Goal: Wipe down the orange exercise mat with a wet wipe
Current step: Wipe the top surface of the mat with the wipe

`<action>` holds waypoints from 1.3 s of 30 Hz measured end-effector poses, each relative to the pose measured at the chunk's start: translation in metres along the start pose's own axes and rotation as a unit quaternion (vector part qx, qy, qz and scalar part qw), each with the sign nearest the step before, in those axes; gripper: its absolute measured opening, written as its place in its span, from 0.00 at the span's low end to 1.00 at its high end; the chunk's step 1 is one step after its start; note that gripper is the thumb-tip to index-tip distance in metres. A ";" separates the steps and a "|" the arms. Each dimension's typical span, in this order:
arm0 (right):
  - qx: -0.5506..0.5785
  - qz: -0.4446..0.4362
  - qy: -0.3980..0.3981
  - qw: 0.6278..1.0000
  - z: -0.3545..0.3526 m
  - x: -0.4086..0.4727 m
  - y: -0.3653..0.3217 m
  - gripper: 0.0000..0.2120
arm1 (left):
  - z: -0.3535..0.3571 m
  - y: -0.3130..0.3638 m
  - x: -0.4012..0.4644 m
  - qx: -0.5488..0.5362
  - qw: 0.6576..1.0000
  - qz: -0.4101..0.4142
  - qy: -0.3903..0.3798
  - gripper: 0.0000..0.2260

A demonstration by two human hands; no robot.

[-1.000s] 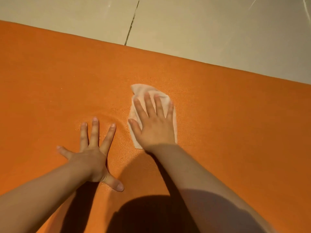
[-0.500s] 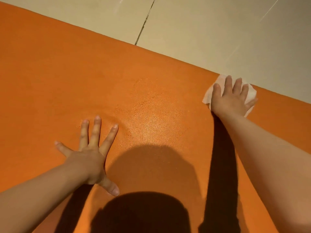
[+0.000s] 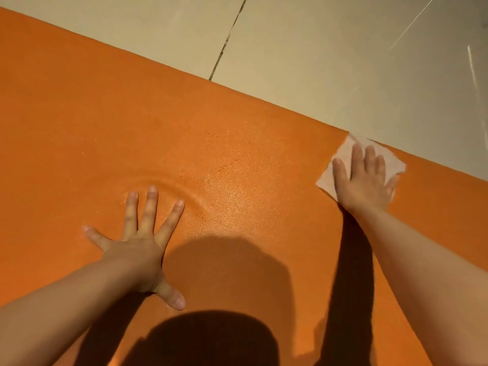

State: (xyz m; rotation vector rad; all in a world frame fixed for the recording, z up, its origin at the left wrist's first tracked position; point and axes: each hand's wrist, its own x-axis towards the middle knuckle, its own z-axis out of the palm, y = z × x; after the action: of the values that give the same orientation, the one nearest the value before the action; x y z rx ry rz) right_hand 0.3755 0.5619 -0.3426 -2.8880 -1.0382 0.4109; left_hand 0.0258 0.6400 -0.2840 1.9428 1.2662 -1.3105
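Orange exercise mat [image 3: 111,122] lay flat on the tiled floor [image 3: 343,62]. Our right hand [image 3: 365,180] pressed the wet wipe [image 3: 343,161] under straight fingers at the mat's far edge, perhaps overlapping it. Our left hand [image 3: 137,247] lay splayed, bracing the mat. Mid-wipe, we judged; next, a stroke over unwiped areas.

Beige tiled floor [image 3: 330,62] (dark grout line [image 3: 227,40] crossing), faint scratches.
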 end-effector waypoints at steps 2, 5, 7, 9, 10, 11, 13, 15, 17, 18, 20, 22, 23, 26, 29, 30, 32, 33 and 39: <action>0.023 0.101 -0.005 0.995 0.000 -0.023 0.025 0.34 | 0.001 -0.001 -0.001 -0.001 1.000 0.000 0.008 0.72; 0.041 0.127 -0.019 0.991 0.012 -0.043 0.001 0.33 | 0.004 -0.001 -0.001 -0.001 1.000 0.000 0.026 0.72; 0.024 0.037 -0.025 0.999 0.026 -0.058 -0.040 0.32 | 0.008 -0.001 0.000 -0.001 0.999 0.006 0.041 0.71; 0.007 -0.078 -0.027 0.997 0.045 -0.091 -0.084 0.31 | 0.012 -0.002 0.001 -0.001 0.998 0.015 0.062 0.71; 0.004 -0.126 -0.026 0.992 0.054 -0.114 -0.103 0.31 | 0.014 -0.003 0.000 -0.001 0.997 0.020 0.077 0.71; 0.002 -0.167 -0.028 0.986 0.062 -0.138 -0.118 0.31 | 0.016 -0.005 0.000 0.000 0.995 0.025 0.095 0.70; -0.013 -0.238 -0.049 0.970 0.070 -0.177 -0.133 0.31 | 0.022 -0.012 -0.003 0.004 0.989 0.039 0.140 0.67; -0.034 -0.289 -0.065 0.955 0.068 -0.187 -0.126 0.31 | 0.032 -0.020 -0.006 0.007 0.979 0.058 0.195 0.63; -0.055 -0.271 -0.055 0.960 0.064 -0.177 -0.101 0.34 | 0.049 -0.028 -0.009 -0.006 0.963 0.078 0.257 0.60; -0.061 -0.228 -0.042 0.971 0.061 -0.170 -0.082 0.35 | 0.060 -0.031 -0.011 -0.012 0.954 0.085 0.286 0.58; -0.052 -0.105 -0.026 0.993 0.053 -0.161 -0.037 0.33 | 0.081 -0.037 -0.017 -0.027 0.936 0.099 0.336 0.52; -0.012 -0.002 -0.019 1.000 0.042 -0.165 0.012 0.32 | 0.095 -0.044 -0.022 -0.053 0.921 0.115 0.368 0.48; 0.007 0.038 -0.018 0.999 0.038 -0.172 0.030 0.32 | 0.102 -0.048 -0.025 -0.058 0.919 0.118 0.372 0.48; 0.034 0.126 0.000 0.991 0.043 -0.197 0.044 0.31 | 0.123 -0.063 -0.034 -0.063 0.913 0.116 0.385 0.44; 0.048 0.153 0.009 0.987 0.061 -0.221 -0.001 0.30 | 0.145 -0.074 -0.042 -0.059 0.911 0.111 0.392 0.38; 0.043 0.122 0.010 0.992 0.067 -0.231 -0.023 0.30 | 0.151 -0.075 -0.045 -0.060 0.912 0.111 0.389 0.38; 0.036 -0.009 -0.001 0.999 0.081 -0.261 -0.072 0.29 | 0.162 -0.076 -0.050 -0.067 0.906 0.122 0.400 0.35; 0.029 -0.091 -0.016 0.995 0.087 -0.281 -0.097 0.29 | 0.168 -0.075 -0.054 -0.070 0.901 0.130 0.407 0.32; -0.038 -0.347 -0.072 0.934 0.107 -0.368 -0.124 0.31 | 0.209 -0.070 -0.070 -0.104 0.898 0.166 0.395 0.30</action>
State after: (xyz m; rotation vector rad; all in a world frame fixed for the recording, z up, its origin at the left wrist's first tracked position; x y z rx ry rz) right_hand -0.0014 0.4207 -0.3441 -2.3338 -2.0115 0.5317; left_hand -0.1396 0.4795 -0.3040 2.4742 1.2418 -0.1762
